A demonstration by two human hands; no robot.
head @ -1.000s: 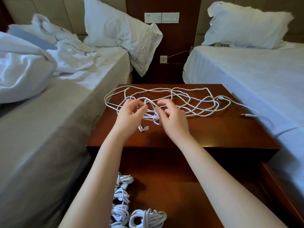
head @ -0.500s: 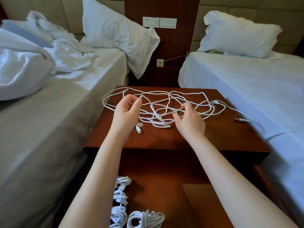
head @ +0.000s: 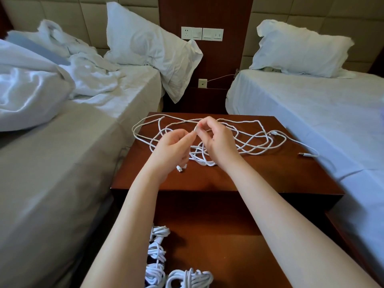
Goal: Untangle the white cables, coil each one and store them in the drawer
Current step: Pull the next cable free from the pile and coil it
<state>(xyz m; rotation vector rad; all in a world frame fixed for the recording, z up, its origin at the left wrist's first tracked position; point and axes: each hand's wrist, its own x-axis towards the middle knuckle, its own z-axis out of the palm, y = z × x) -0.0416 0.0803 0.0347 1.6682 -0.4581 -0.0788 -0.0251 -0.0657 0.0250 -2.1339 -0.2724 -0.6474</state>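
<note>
Spreading beneath hands (both pinching): cables

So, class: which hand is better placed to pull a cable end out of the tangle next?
Probably the right hand: it pinches a plug end raised above the tangled cables. The left hand grips strands lower down, better for steadying.

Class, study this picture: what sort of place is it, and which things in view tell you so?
Probably a twin hotel room: two single beds flank a wooden nightstand, each with a white pillow, and a socket and switch panel sits on the wall between padded headboards.
</note>
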